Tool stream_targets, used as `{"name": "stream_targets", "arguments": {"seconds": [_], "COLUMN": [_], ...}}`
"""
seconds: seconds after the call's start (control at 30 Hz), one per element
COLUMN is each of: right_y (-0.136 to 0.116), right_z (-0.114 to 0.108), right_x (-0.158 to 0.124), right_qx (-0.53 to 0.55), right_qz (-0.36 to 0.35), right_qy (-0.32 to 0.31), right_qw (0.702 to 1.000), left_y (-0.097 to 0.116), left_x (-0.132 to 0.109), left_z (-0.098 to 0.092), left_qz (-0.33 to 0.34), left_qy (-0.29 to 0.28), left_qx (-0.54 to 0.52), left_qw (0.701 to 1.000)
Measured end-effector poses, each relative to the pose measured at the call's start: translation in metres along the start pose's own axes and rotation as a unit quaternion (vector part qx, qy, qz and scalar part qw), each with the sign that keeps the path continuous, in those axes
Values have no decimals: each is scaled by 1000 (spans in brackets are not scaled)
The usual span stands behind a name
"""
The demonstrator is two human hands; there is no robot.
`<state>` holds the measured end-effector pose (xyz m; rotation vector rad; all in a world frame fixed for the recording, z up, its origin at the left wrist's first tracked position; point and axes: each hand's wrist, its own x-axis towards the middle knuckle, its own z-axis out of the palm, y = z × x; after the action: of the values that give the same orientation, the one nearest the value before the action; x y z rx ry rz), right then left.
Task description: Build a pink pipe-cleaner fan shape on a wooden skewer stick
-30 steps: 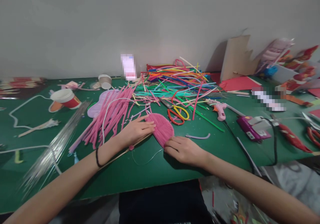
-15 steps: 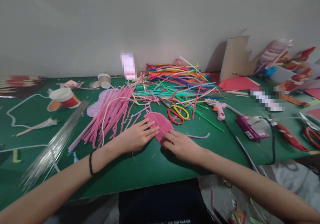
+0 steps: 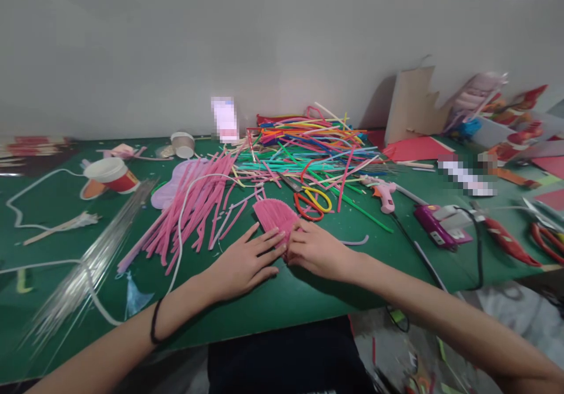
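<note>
A pink, ribbed, fan-shaped piece of pipe cleaners (image 3: pixel 274 215) lies on the green table before me. My left hand (image 3: pixel 247 265) rests with its fingers stretched out and apart, the tips on the piece's lower left part. Curled fingers of my right hand (image 3: pixel 315 250) grip its lower right edge; the fingertips and the pinched part are partly hidden. Just beyond the piece are scissors (image 3: pixel 325 200) with a yellow and red handle. Pink pipe cleaners (image 3: pixel 194 206) lie in a loose bundle to the left of my left hand.
A heap of coloured pipe cleaners (image 3: pixel 308 147) lies at the back. To the right are a pink glue gun (image 3: pixel 385 194) and a purple power strip (image 3: pixel 440 226). Thin wires (image 3: pixel 97 253), a white cable (image 3: pixel 183 212) and a paper cup (image 3: pixel 114 174) occupy the left side.
My left hand has slid down and toward me, from the piece's middle to its lower part. My right hand has shifted slightly up along the edge, its fingers still curled on it.
</note>
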<state>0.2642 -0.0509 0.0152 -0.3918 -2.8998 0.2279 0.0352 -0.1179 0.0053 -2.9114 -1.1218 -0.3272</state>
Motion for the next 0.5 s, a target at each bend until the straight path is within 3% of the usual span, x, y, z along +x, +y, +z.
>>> {"name": "stream_targets", "arguments": {"seconds": [0.13,0.27,0.5], "right_y": [-4,-9,-7], "right_z": [-2,7,16], "right_x": [-17,-28,-23], "right_qx": [81,99,110], "right_qz": [62,99,112], "right_qy": [66,90,109], "right_qw": [993,986,981], "left_y": [-9,-13,-8], "left_x": [12,25,26], "left_z": [-3,1,12], "left_qz": [15,61,18], "left_qy": [38,57,75], "left_qx": [-8,-31,-44], "left_qw": [999,996,996]}}
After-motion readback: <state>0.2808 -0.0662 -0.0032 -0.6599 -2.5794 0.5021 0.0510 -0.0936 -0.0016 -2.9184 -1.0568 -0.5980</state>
